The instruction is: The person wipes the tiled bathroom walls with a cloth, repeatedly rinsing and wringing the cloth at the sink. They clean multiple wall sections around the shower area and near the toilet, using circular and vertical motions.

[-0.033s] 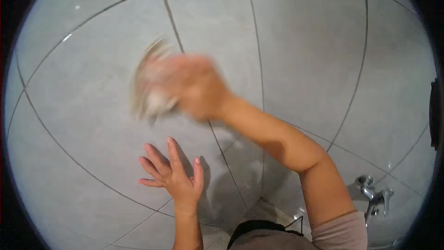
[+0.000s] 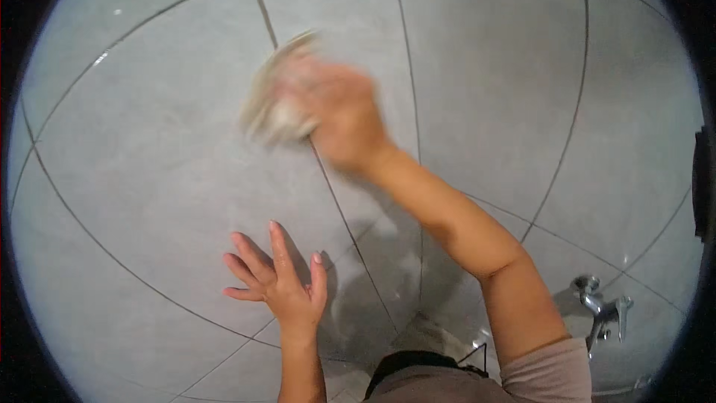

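Observation:
A crumpled pale cream cloth (image 2: 282, 121), smeared by motion, is bunched under my right hand (image 2: 343, 112). The fingers of that hand are closed over it, and the cloth lies against or very near the grey tiled wall (image 2: 171, 127); I cannot tell how firmly it touches. My left hand (image 2: 287, 291) rests flat on the tile lower down, its fingers spread wide and nothing in it. Its shadow falls just to its right.
A chrome tap (image 2: 600, 310) juts out at the lower right, beside my right upper arm. Dark grout lines divide the large tiles, and a corner meets at the lower middle. A black object (image 2: 699, 183) shows at the far right edge.
My right hand and the cloth have moved up and to the right across the tiles. The left hand stays in place.

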Demonstrator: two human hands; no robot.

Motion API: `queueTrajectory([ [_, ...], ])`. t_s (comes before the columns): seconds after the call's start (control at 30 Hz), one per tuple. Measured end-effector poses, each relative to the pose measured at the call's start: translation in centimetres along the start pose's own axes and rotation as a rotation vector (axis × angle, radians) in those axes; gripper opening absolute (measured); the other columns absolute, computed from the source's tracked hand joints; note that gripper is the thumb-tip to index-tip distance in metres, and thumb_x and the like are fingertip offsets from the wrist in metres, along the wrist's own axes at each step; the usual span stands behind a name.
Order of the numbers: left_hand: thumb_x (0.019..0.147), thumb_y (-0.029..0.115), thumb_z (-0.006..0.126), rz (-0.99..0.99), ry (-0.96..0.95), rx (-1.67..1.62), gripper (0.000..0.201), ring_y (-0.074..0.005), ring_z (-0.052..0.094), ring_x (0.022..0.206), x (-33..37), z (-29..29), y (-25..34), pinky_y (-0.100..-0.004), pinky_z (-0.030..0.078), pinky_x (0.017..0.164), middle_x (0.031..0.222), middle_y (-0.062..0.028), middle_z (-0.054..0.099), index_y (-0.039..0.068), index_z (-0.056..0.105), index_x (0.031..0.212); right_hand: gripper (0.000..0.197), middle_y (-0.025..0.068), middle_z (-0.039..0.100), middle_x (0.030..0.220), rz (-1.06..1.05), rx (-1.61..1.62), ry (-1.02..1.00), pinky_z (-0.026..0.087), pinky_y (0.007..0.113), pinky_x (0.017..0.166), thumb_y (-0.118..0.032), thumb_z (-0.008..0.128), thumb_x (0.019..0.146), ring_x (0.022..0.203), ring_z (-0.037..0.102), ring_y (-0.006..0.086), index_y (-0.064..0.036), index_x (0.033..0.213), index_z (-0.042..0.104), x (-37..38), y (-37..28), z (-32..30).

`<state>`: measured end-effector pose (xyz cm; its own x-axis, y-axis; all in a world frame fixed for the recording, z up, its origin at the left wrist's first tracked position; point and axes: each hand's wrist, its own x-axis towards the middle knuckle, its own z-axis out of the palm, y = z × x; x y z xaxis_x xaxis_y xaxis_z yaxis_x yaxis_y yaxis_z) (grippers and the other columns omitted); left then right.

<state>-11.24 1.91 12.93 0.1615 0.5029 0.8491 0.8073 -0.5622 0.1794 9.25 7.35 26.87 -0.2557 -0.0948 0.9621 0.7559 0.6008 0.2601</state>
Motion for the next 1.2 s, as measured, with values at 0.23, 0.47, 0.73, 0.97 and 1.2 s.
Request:
queueTrajectory([
  [0.23,0.082,0.04,0.057,0.125,-0.41,0.001,0.065,-0.0525,0.003,0.133,-6.9,6.2,0.4,-0.0759,-0.007,0.088,0.149,-0.0253,0.006,0.018,0.037,0.14,0.056,0.0211,0.024,0.146,1.009,-0.406,0.104,0.024,0.049,0.101,0.003,0.046,0.08,0.129,0.028,0.038,-0.0012,0.135,0.037,-24.8,-5.8,0.8],
  [0.47,0.089,0.043,0.047,0.302,-0.381,-0.1,0.059,-0.0458,-0.001,0.135,-10.5,8.5,-0.2,-0.0692,-0.018,0.09,0.149,-0.0243,0.009,0.014,0.036,0.14,0.058,0.0191,0.05,0.116,1.447,-0.096,-0.14,0.04,0.042,0.091,0.0,0.052,0.078,0.112,0.046,0.0397,-0.0057,0.133,0.035,-29.9,-15.2,-1.7],
  [0.73,0.089,0.051,0.04,0.119,-0.644,-0.385,0.062,-0.0452,-0.006,0.136,-10.3,7.1,2.4,-0.074,-0.011,0.091,0.15,-0.02,0.004,0.014,0.035,0.14,0.046,0.004,0.041,0.139,0.246,-1.351,-0.246,0.027,0.045,0.101,-0.011,0.052,0.078,0.128,0.036,0.0263,-0.019,0.124,0.055,-12.6,-2.0,-15.6],
  [0.97,0.089,0.047,0.044,0.08,-0.78,-0.423,0.063,-0.0478,-0.006,0.135,-11.2,8.3,2.4,-0.0763,-0.006,0.09,0.15,-0.0196,0.002,0.013,0.033,0.141,0.047,0.0006,0.033,0.144,0.817,-0.854,-1.13,0.034,0.045,0.1,-0.014,0.047,0.085,0.126,0.038,0.0239,-0.0131,0.131,0.044,-33.4,-9.4,-13.3],
  [1.2,0.089,0.044,0.046,0.145,-0.762,-0.353,0.064,-0.0483,-0.008,0.135,-12.6,8.6,1.3,-0.0753,-0.006,0.091,0.151,-0.0192,-0.001,0.012,0.03,0.142,0.043,0.0109,0.036,0.142,0.431,-1.484,-0.653,0.033,0.043,0.098,-0.007,0.054,0.079,0.115,0.044,0.0296,-0.0097,0.121,0.055,-29.4,-15.8,-29.1],
])
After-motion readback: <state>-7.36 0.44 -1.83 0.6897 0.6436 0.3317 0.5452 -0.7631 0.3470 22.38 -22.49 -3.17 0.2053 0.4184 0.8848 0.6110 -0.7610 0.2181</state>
